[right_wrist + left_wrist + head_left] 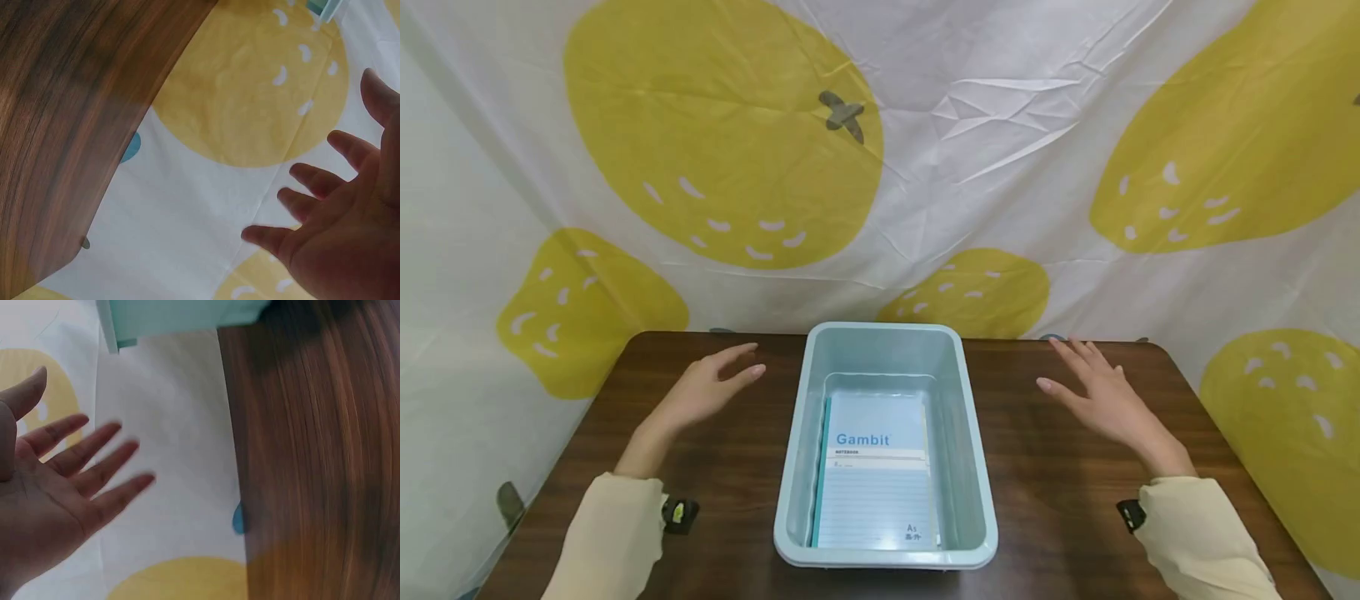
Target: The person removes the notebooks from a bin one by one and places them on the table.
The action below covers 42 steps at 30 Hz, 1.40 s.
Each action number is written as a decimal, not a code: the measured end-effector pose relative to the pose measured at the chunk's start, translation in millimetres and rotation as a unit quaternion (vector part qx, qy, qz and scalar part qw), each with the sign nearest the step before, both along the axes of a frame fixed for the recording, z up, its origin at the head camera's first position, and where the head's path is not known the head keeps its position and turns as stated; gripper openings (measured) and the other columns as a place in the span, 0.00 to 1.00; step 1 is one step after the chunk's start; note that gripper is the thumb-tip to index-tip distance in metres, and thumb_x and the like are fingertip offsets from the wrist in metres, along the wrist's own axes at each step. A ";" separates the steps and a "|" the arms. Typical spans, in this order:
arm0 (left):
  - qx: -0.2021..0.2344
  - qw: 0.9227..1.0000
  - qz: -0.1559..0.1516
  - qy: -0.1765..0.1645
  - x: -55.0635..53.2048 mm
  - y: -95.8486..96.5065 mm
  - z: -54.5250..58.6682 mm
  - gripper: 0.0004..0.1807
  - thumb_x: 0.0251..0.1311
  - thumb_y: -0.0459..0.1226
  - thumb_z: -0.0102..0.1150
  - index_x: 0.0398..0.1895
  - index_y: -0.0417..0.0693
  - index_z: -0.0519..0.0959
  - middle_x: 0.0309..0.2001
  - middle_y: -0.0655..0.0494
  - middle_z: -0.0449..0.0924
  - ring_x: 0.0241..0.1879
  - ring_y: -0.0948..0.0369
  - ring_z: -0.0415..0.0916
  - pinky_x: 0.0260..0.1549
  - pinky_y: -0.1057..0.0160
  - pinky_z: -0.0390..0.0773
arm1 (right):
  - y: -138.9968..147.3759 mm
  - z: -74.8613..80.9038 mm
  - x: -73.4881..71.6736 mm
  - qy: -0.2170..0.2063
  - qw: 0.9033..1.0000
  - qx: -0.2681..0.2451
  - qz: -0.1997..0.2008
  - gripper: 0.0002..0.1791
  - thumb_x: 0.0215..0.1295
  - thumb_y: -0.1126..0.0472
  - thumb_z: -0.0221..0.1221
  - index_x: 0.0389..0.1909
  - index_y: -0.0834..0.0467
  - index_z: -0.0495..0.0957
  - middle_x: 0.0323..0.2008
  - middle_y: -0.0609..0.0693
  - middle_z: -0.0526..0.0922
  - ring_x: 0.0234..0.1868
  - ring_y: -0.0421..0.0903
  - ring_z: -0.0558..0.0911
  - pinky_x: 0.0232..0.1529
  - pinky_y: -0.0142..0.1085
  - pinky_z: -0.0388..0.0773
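A pale blue-green plastic bin (977, 500) stands in the middle of the wooden table. Flat on its bottom lies a light blue notebook (872, 500) marked "Gambit", with a teal edge along its left side; whether others lie under it I cannot tell. My left hand (703, 392) hovers left of the bin, apart from it, fingers extended and holding nothing. To the bin's right, my right hand (1105, 400) is raised with spread fingers, also touching nothing. Both wrist views show the palms bare, with part of the bin (187, 315) at the top of the left one.
The dark brown table (1045, 517) reaches back to a white cloth (925, 192) printed with large yellow fruit, which hangs behind and at the sides. Dark wrist straps with small devices (680, 515) sit at both cream sleeves.
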<state>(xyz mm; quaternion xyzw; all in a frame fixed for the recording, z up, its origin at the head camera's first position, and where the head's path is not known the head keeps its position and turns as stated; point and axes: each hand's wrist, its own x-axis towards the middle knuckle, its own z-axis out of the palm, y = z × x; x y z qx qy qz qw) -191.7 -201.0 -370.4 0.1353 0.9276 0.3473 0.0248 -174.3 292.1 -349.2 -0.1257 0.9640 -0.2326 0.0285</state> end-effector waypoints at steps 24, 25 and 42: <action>0.198 0.968 -0.009 -0.153 -34.4 41.3 -20.2 0.17 0.62 0.39 0.54 0.43 0.31 0.76 0.33 0.44 0.79 0.36 0.47 0.78 0.41 0.51 0.76 | -2.8 -3.7 4.4 0.003 0.999 -0.032 0.025 0.28 0.66 0.48 0.51 0.56 0.67 0.69 0.51 0.65 0.74 0.48 0.62 0.76 0.44 0.53 0.72; 0.198 0.968 -0.008 -0.153 -34.3 42.1 -20.2 0.17 0.62 0.39 0.54 0.43 0.31 0.76 0.32 0.45 0.79 0.36 0.47 0.78 0.41 0.50 0.76 | -2.4 -3.9 3.9 0.003 0.999 -0.034 0.026 0.28 0.66 0.48 0.51 0.56 0.67 0.69 0.51 0.65 0.74 0.48 0.62 0.76 0.44 0.53 0.72; 0.198 0.967 0.002 -0.159 -32.5 49.6 -18.3 0.17 0.63 0.37 0.53 0.42 0.26 0.75 0.28 0.48 0.78 0.29 0.55 0.77 0.40 0.49 0.76 | -10.9 39.0 -23.8 -0.034 0.996 -0.070 0.050 0.26 0.67 0.48 0.50 0.56 0.63 0.70 0.48 0.58 0.78 0.48 0.53 0.76 0.45 0.48 0.72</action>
